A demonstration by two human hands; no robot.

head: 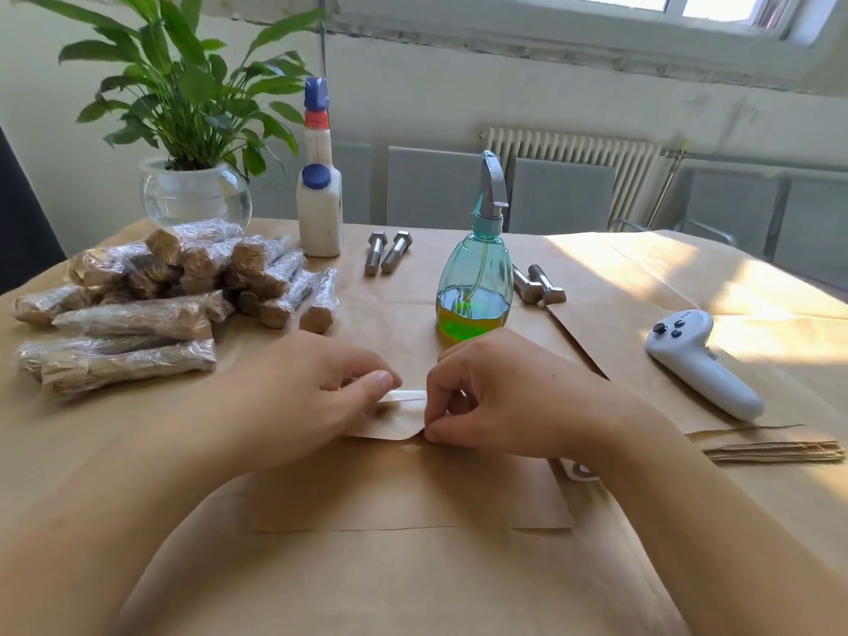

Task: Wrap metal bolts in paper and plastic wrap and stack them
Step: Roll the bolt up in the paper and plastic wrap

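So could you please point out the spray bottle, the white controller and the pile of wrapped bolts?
spray bottle (475, 286): head view, clear body.
white controller (702, 364): head view, handle.
pile of wrapped bolts (137, 319): head view, a front bundle.

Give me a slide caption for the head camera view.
Both hands, left hand and right hand, pinch a paper piece beside the wrapped bolts.

On the counter (413, 589), the wrapped bolts (151, 296) are stacked at left before the plant (183, 130), the glue bottle (319, 199) stands behind centre with two bolts (387, 252) just right, then the sprayer (475, 277), two more bolts (539, 284) behind it, and the controller (702, 364) far right.
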